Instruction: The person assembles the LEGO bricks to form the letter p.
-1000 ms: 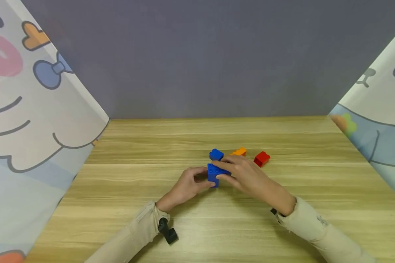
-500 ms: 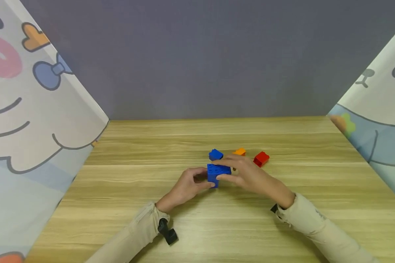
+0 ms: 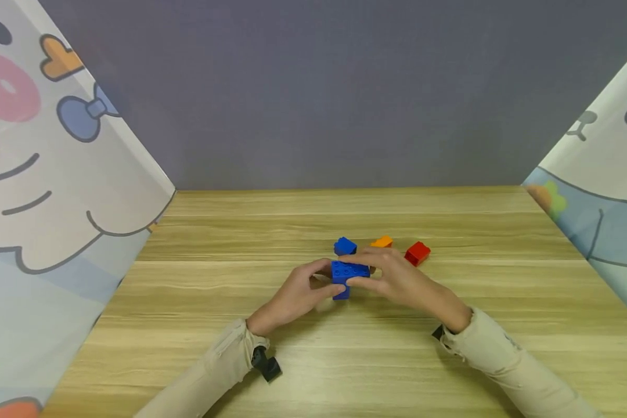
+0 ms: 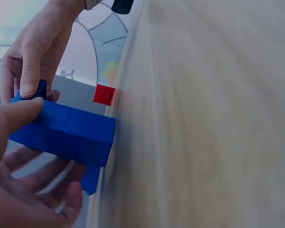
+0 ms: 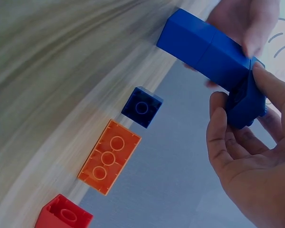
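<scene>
Upright on the wooden table stand two blue toy building bricks [image 5: 204, 50], stacked one on the other. Across their top sits a longer blue building brick [image 3: 343, 269], studs up, its right end jutting past the stack. My left hand [image 3: 294, 295] holds the stack from the left, thumb on the near side close under the long brick; its fingers pass behind, mostly hidden in the head view. My right hand [image 3: 397, 281] pinches the long brick between thumb and fingers from the right. In the right wrist view its fingertips curl under the jutting end.
Behind the hands lie a small blue brick [image 5: 142, 107], an orange brick [image 5: 109, 156] and a red brick [image 3: 417, 253], in a loose row. A grey panel [image 3: 345, 104] rises at the table's back edge, with cartoon-printed panels at both sides.
My left thumb has slid a little up the stack toward the long brick. My right hand has shifted slightly, showing more of the long brick's studs. The loose bricks stay put.
</scene>
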Motion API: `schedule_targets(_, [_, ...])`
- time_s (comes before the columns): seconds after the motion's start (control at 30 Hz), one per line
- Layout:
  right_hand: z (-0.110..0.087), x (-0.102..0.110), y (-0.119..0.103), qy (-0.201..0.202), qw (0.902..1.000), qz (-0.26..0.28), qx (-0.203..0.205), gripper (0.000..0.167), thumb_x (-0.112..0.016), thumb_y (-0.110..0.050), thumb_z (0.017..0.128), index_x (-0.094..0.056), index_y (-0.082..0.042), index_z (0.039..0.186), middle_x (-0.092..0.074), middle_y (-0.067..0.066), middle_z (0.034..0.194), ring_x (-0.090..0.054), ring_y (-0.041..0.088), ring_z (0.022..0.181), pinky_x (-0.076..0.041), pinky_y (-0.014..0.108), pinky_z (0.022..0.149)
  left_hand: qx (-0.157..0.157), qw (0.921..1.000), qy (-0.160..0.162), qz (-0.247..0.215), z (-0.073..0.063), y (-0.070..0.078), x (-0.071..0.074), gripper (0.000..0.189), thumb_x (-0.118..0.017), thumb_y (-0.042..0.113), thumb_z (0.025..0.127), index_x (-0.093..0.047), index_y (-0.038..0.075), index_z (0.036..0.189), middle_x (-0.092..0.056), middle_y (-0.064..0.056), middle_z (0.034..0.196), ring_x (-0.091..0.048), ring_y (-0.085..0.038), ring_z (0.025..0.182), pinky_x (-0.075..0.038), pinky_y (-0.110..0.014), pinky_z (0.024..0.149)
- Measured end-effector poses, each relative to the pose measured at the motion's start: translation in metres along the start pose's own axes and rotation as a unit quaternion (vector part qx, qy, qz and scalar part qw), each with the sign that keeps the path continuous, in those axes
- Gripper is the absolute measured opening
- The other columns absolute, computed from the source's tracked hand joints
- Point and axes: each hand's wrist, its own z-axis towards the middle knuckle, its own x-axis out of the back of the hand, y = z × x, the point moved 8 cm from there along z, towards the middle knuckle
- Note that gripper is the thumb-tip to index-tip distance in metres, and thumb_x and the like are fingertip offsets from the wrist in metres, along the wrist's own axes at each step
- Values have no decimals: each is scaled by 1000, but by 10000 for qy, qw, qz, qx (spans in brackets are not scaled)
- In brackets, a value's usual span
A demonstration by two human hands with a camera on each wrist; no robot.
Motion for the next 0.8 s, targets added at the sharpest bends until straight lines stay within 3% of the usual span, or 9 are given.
schedule_targets(0.13, [0, 1, -2, 53, 9998, -154, 122, 40, -74, -20, 91, -67, -11, 130, -70, 0, 114, -65, 7, 90, -58, 31, 70, -298, 9994, 162, -50, 1, 7, 4, 37, -68, 29, 96, -61, 27, 132, -65, 9, 122, -59, -11, 113, -52, -35, 90])
schedule_targets(0.23, [-1, 2, -3, 64, 9995, -263, 148, 40, -74, -20, 91, -68, -11, 129, -70, 1, 115, -66, 9, 91, -58, 28, 71, -416, 9989, 186, -135, 1, 9, 5, 35, -68, 27, 97, -62, 26, 131, -65, 9, 124, -59, -12, 113, -52, -39, 91])
schedule_targets(0.5, [-1, 1, -5, 52, 9990, -446, 77, 44, -73, -24, 92, -65, -12, 133, -69, 3, 118, -65, 9, 88, -58, 32, 70, -446, 9985, 325, -37, -1, 11, 6, 34, -71, 25, 95, -64, 23, 128, -66, 9, 122, -61, -13, 112, -53, -38, 91])
schedule_targets(0.73, [-2, 1, -5, 45, 9987, -507, 44, 45, -71, -28, 94, -62, -15, 136, -67, 5, 126, -65, 8, 88, -57, 27, 70, -422, 9983, 390, 105, 0, 9, 6, 35, -73, 25, 93, -66, 25, 127, -67, 13, 120, -62, -7, 109, -54, -35, 88])
schedule_targets(0.8, [-3, 2, -3, 46, 9989, -475, -31, 45, -70, -30, 94, -62, -15, 136, -65, 4, 129, -66, 9, 96, -57, 28, 76, -395, 9983, 410, 99, 0, 9, 5, 34, -74, 24, 92, -66, 24, 126, -67, 13, 119, -62, -6, 108, -54, -34, 88])
